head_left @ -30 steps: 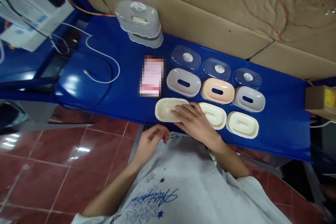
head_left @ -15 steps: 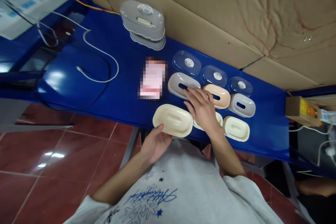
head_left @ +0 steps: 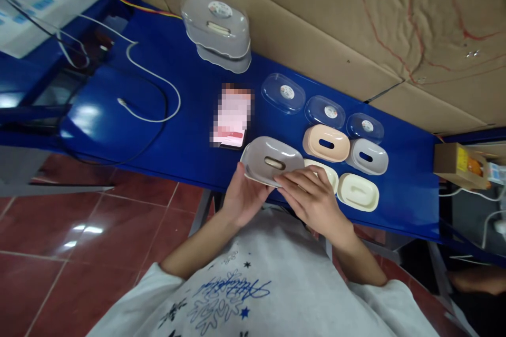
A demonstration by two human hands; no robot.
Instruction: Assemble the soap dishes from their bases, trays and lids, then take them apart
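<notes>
A grey soap dish tray (head_left: pixel 256 155) with a slot is held at the table's front edge, nested over a cream base (head_left: pixel 273 162) that shows through the slot. My left hand (head_left: pixel 247 200) grips the stack at its left and near side, thumb on the rim. My right hand (head_left: pixel 312 195) is closed on the right near edge of the grey tray, fingertips on its rim. Beside it, partly covered by my right hand, lies another cream base (head_left: pixel 332 176). A third cream base (head_left: pixel 358 192) lies to its right. Behind them sit a peach tray (head_left: pixel 328 142) and a second grey tray (head_left: pixel 367 157).
Clear lids with round stickers (head_left: pixel 283 93) line the back of the blue table (head_left: pixel 190 147). Stacked grey soap dishes (head_left: pixel 217 31) stand against the cardboard wall. A phone (head_left: pixel 233 116) and a white cable (head_left: pixel 174 79) lie left. At right is a cardboard box (head_left: pixel 454 166).
My right hand has brought the grey tray from the middle row toward me and set it over the cream base in my left hand. The other trays and lids stay where they were.
</notes>
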